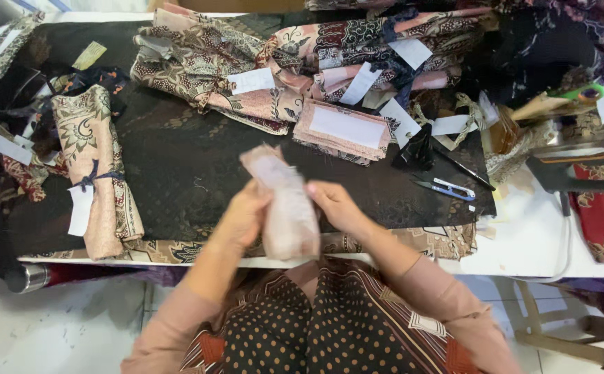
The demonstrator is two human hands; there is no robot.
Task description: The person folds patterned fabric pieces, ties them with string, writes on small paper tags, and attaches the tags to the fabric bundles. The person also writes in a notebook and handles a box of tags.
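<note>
We see the left hand (246,215) and right hand (336,206) both closed around a pale pink folded cloth bundle (282,204), blurred, above the black cloth (184,166)'s near edge. Left of it lies one tied patterned bundle (97,163) with a white rectangular tag (80,210); to its right, one blue-handled snips (447,189)

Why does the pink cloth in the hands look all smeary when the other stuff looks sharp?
In the head view, the pink rolled cloth and both hands, left hand and right hand, are smeared by motion blur; the tied bundle and the blue snips on the black table cover look sharp; the light is even, with soft shadows and no strong glare.
</note>
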